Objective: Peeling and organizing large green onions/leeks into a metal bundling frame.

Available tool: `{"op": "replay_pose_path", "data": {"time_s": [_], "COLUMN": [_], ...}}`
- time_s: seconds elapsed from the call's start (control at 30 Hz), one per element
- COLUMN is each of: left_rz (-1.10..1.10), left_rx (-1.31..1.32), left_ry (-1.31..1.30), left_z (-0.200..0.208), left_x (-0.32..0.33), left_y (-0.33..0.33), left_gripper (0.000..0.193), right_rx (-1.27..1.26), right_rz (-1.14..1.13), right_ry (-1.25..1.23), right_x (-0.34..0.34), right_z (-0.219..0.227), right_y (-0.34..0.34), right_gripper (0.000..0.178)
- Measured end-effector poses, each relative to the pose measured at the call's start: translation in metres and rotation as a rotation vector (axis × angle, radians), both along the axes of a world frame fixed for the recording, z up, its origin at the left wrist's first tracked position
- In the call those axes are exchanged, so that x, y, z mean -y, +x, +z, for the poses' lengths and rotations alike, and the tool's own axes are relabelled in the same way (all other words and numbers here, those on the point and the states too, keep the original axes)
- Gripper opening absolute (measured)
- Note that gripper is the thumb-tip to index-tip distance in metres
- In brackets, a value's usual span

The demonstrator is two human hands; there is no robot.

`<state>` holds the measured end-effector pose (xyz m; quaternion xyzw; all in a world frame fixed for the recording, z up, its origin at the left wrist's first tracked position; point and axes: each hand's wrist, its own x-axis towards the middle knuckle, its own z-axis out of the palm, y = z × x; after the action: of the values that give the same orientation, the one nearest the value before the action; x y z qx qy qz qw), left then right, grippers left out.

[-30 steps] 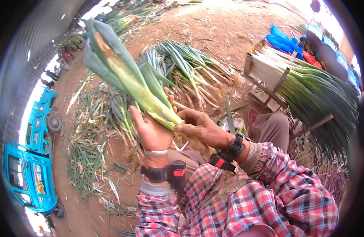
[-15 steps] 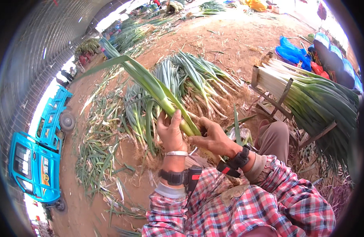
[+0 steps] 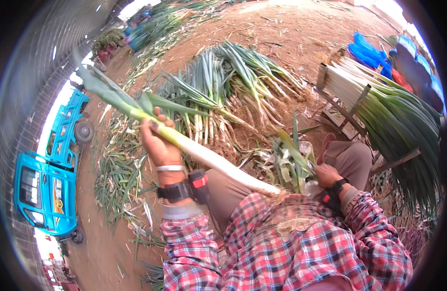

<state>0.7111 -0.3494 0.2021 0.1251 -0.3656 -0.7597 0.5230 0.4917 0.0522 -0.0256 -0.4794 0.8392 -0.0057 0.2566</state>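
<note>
A long leek [image 3: 218, 162] with a clean white shank slants across my lap, its roots close to my shirt and its green top pointing up and left. My left hand [image 3: 160, 145] is closed around it where white turns to green. Lower right, beside my knee, my right hand [image 3: 327, 175] grips a peeled-off leaf [image 3: 295, 151], yellowish green and apart from the leek. Stripped leaves [image 3: 281, 169] lie on the ground between my knees. Just beyond my hands spreads a pile of unpeeled leeks [image 3: 209, 77], roots toward me.
At the right, a frame [image 3: 355, 107] holds a stack of peeled leeks [image 3: 398, 114]. Blue plastic [image 3: 366, 53] lies behind it. A bright blue cargo vehicle [image 3: 46, 189] stands at the left, and leaf scraps [image 3: 119, 182] litter the dirt floor.
My right hand has come away from the leek and moved right and down with a leaf. My left hand has moved left with the leek, whose white shank now shows.
</note>
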Motion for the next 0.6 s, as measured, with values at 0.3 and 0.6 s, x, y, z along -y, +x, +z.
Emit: {"op": "replay_pose_path", "data": {"time_s": [0.3,0.6], "left_rz": [-0.611,-0.524], "left_rx": [-0.114,0.187], "left_ry": [0.003,-0.196], "left_z": [0.016,0.004], "left_x": [-0.069,-0.104], "left_y": [-0.006,-0.034], "left_gripper": [0.067,0.066], "right_rx": [1.172,1.452], "right_rz": [0.107,0.025], "right_ry": [-0.895,-1.130], "right_x": [0.166,0.205], "right_z": [0.173,0.210], "right_y": [0.053,0.080], "right_gripper": [0.037,0.041]}}
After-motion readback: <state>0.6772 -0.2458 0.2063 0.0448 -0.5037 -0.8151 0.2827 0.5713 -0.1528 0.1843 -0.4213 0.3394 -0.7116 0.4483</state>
